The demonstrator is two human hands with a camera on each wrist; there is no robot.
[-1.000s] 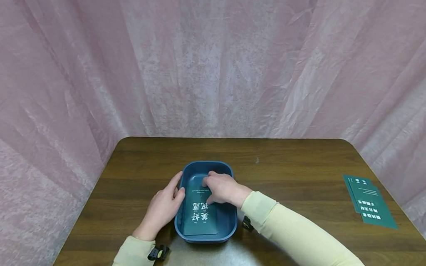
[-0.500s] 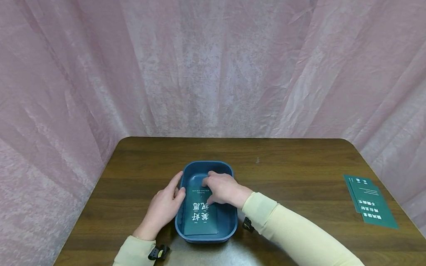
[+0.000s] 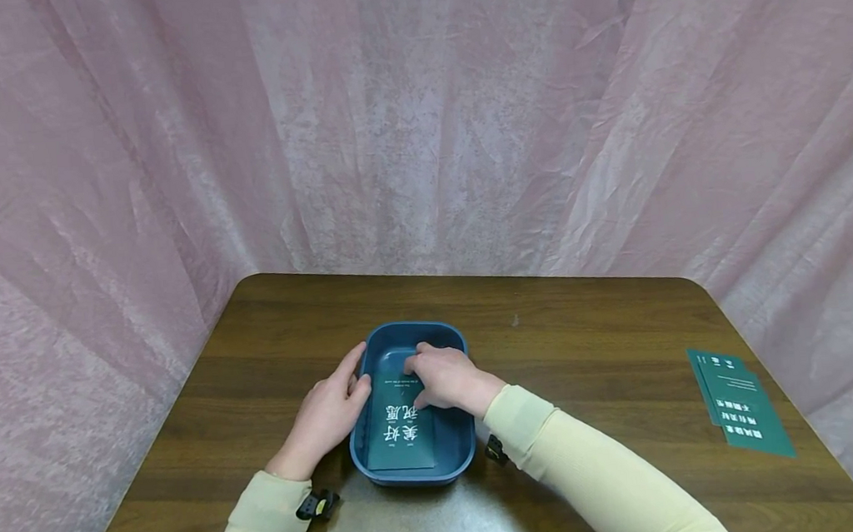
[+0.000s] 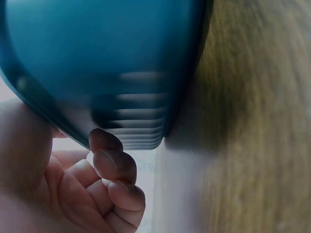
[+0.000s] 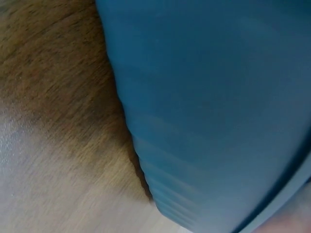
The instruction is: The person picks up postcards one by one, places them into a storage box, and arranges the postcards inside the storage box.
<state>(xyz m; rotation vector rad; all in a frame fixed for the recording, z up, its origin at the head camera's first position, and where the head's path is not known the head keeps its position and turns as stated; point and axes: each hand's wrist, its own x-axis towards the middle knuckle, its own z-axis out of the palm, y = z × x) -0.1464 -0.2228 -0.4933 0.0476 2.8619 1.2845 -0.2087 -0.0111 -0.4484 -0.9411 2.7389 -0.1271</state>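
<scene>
A dark blue plastic bin stands on the table in the head view. My left hand holds its left rim, thumb over the edge; in the left wrist view the fingers curl against the ribbed outer wall. Inside lies a green card with white Chinese characters. My right hand reaches over the right rim and holds the card's upper right corner, thumb on its face and fingertips past its top edge. Only the bin's outer wall shows large in the right wrist view; the right fingers are hidden there.
Overlapping green cards with white print lie near the right edge of the brown wooden table. A pink velvet curtain hangs behind and at both sides.
</scene>
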